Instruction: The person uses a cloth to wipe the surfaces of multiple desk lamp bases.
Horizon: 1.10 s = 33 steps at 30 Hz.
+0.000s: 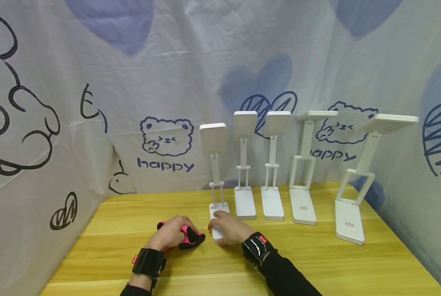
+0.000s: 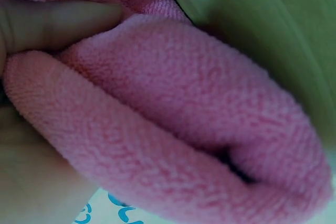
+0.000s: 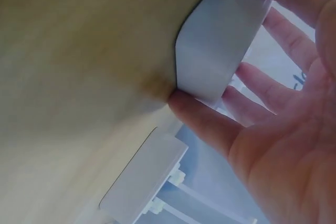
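Note:
A bunched pink and black cloth (image 1: 191, 237) lies on the table under my left hand (image 1: 171, 233), which grips it. Up close in the left wrist view, the fuzzy pink fabric (image 2: 210, 93) is folded over, with a finger pressed into it. My right hand (image 1: 233, 229) holds the base of the leftmost white desk lamp (image 1: 213, 139), with fingers and thumb on either side. In the right wrist view, the lamp's base (image 3: 210, 51) is between the thumb and fingers, its underside edge against the wood. The lamp stands unfolded, its panel raised. The cloth is just left of this base.
Several more white lamps stand in a row to the right, among them a near neighbour (image 1: 245, 203) and the far-right one (image 1: 349, 222). The yellow wooden table (image 1: 131, 213) ends at a printed fabric backdrop (image 1: 176, 82) behind and at the sides.

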Tool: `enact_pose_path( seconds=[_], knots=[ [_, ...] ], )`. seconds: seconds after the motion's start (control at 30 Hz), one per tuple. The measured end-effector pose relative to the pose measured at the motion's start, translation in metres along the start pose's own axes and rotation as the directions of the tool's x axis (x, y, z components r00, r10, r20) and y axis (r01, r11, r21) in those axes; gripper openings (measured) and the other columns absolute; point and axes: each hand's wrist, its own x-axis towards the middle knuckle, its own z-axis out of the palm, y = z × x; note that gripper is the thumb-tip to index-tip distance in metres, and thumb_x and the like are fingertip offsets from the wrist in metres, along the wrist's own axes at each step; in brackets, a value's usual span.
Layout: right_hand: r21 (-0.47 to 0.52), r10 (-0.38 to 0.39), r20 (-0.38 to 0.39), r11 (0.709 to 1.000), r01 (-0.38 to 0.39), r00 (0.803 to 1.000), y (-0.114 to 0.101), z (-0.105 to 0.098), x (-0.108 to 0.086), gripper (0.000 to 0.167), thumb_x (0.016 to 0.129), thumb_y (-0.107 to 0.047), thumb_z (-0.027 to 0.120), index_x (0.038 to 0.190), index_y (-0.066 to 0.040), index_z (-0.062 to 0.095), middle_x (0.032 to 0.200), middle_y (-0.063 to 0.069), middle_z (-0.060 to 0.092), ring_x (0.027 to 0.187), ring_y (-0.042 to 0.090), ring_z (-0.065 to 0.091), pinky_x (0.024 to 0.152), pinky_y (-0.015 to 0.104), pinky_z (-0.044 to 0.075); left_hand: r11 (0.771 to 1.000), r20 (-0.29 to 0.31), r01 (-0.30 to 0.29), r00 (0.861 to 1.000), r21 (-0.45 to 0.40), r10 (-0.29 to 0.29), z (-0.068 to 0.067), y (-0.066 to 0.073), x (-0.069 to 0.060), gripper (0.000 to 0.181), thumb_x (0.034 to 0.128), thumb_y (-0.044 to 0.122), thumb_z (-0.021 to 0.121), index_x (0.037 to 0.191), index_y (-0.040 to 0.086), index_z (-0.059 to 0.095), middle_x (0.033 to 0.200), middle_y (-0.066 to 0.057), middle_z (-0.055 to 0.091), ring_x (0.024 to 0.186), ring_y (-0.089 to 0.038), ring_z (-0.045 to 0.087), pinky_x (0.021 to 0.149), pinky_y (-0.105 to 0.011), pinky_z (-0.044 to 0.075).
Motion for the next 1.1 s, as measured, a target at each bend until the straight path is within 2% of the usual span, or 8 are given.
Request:
enact_pose_path(
  seconds=[0.33, 0.53, 0.7, 0.93, 1.1],
  knots=[
    [-0.024, 0.053, 0.053, 0.998, -0.052, 0.997, 0.003, 0.000, 0.019, 0.054, 0.077, -0.001, 0.072, 0.127, -0.018, 0.063, 0.152, 0.016, 0.041, 0.143, 0.038, 0.034, 0.114, 0.050, 0.032, 1.000, 0.004, -0.011, 1.000, 0.001, 0.011, 0.002, -0.002, 0.002, 0.054, 0.0682, -0.021, 0.052, 0.088, 0.022, 0.077, 0.100, 0.000, 0.069, 0.100, -0.022, 0.062, 0.093, -0.048, 0.050],
    [-0.070, 0.086, 0.062, 0.994, -0.082, 0.994, 0.001, -0.001, 0.030, 0.060, 0.079, 0.006, 0.066, 0.133, -0.019, 0.061, 0.153, 0.014, 0.040, 0.143, 0.039, 0.033, 0.115, 0.051, 0.031, 1.000, 0.005, -0.003, 1.000, 0.026, 0.003, 0.001, -0.002, 0.001, 0.054, 0.0693, -0.021, 0.052, 0.089, 0.023, 0.077, 0.101, 0.000, 0.069, 0.101, -0.023, 0.061, 0.094, -0.049, 0.049],
    [-0.082, 0.128, 0.061, 0.989, -0.123, 0.990, -0.002, 0.000, 0.037, 0.065, 0.080, 0.011, 0.062, 0.136, -0.021, 0.059, 0.154, 0.011, 0.039, 0.144, 0.037, 0.031, 0.115, 0.050, 0.030, 0.999, -0.006, -0.009, 1.000, 0.036, 0.010, 0.002, -0.003, 0.000, 0.053, 0.0693, -0.020, 0.052, 0.088, 0.023, 0.077, 0.100, 0.000, 0.069, 0.100, -0.022, 0.061, 0.093, -0.047, 0.050],
    [-0.090, 0.153, 0.008, 0.984, -0.152, 0.988, -0.003, 0.004, 0.046, 0.065, 0.082, 0.014, 0.059, 0.137, -0.021, 0.059, 0.154, 0.010, 0.041, 0.143, 0.041, 0.032, 0.114, 0.052, 0.031, 0.999, -0.031, -0.024, 0.999, 0.038, 0.025, 0.002, -0.004, 0.001, 0.053, 0.0673, -0.021, 0.052, 0.086, 0.022, 0.077, 0.097, 0.002, 0.069, 0.096, -0.018, 0.061, 0.088, -0.044, 0.051],
    [-0.094, 0.163, -0.002, 0.982, -0.163, 0.987, 0.001, 0.007, 0.048, 0.067, 0.082, 0.016, 0.057, 0.139, -0.020, 0.057, 0.154, 0.010, 0.040, 0.143, 0.043, 0.031, 0.114, 0.052, 0.031, 0.998, -0.032, -0.040, 0.999, 0.044, 0.042, 0.004, -0.002, 0.002, 0.050, 0.0686, -0.020, 0.054, 0.086, 0.021, 0.077, 0.095, 0.002, 0.070, 0.094, -0.017, 0.062, 0.085, -0.041, 0.051]
  ],
)
